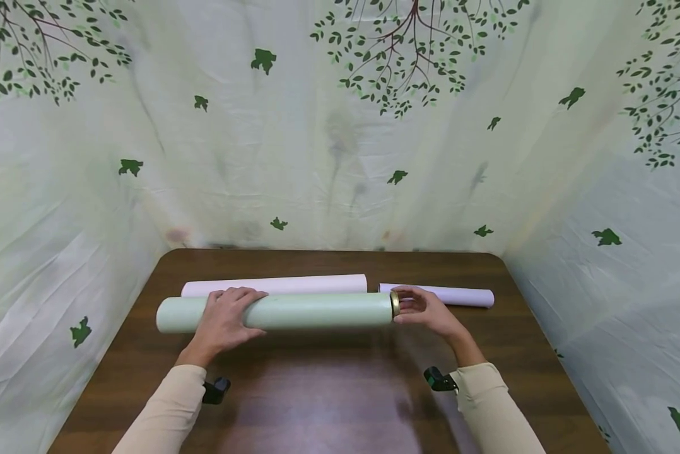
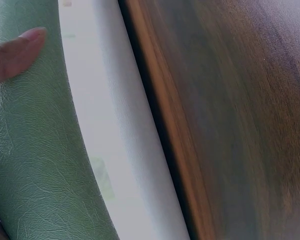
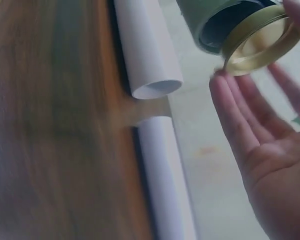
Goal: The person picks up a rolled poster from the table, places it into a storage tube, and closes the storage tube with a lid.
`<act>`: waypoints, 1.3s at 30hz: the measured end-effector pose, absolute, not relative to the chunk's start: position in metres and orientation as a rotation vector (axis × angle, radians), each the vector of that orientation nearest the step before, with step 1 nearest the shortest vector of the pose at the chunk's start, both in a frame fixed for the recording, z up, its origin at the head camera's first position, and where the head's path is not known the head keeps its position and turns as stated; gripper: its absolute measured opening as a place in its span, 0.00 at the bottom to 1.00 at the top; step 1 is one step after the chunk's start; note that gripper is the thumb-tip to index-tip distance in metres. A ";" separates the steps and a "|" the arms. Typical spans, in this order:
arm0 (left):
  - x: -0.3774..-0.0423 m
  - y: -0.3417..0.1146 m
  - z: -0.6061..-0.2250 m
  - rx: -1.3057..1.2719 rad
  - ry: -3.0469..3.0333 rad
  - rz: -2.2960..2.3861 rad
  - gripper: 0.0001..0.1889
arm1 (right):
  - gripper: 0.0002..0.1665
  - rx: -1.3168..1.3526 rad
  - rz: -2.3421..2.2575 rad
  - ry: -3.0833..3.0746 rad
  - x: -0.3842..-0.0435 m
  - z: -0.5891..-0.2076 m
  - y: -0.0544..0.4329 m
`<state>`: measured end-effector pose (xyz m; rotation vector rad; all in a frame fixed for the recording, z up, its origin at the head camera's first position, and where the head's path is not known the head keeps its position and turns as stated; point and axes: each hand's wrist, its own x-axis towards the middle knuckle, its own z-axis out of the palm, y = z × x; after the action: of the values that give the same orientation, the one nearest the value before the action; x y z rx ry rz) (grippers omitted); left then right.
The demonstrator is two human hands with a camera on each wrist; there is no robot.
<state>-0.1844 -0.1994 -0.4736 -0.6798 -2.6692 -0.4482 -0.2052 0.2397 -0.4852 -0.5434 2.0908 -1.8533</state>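
Observation:
A long pale green tube (image 1: 323, 311) lies crosswise above the tabletop. My left hand (image 1: 226, 318) holds it around its left part, with the thumb on the near side; in the left wrist view, the thumb (image 2: 27, 52) lies on the tube's textured surface. At the right end, my right hand (image 1: 422, 309) pinches a gold round lid (image 3: 262, 42) by its rim between thumb and fingers. From the right wrist view, the lid sits tilted at the tube's dark open mouth (image 3: 222, 25), with a gap between them. What the tube contains is not visible.
Behind the green tube lies a thick white paper roll (image 1: 277, 285). A thinner white roll (image 1: 453, 296) lies to its right, near the right hand. Both rest on the brown wooden table (image 1: 328, 391). Pale leaf-patterned curtains (image 1: 317, 157) surround the table's back and sides.

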 end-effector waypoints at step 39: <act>-0.181 -0.202 -0.468 -0.650 -2.670 -0.454 0.38 | 0.36 -0.531 -2.192 1.719 -0.208 -0.507 0.225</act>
<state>-0.1805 -0.2019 -0.4679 -0.6500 -2.6703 -0.4539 -0.2080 0.2247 -0.5068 -0.5310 1.7192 -2.1918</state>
